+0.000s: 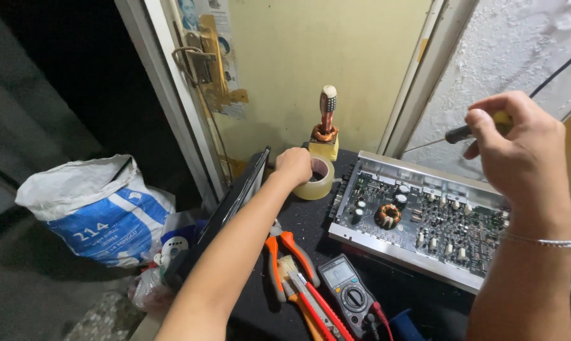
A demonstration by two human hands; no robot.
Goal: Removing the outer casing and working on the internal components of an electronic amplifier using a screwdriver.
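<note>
Black table [310, 227] in front of a pale yellow door [310, 57]. Off its left edge, on the floor, a white and blue sack [99, 211]. On the table's right part lies an open circuit board in a metal chassis [424, 218], a copper coil [387, 215] near its left end. Left of it, at the table's near edge, orange-handled pliers [285, 259], a brush [291, 275] lying over them, and a grey multimeter [348, 293] just beside.

At the far end, a roll of clear tape [318, 182] with a yellow block and upright copper-wound rod [326, 126] behind it.

Left hand [294, 165] closed over the tape roll's rim, touching it; fingers hidden, probably gripping. Right hand [519, 148] raised above the board, fist closed around a screwdriver [471, 129], yellow handle mostly hidden, thin shaft pointing left. Silver bracelet [544, 241] on the right wrist.
</note>
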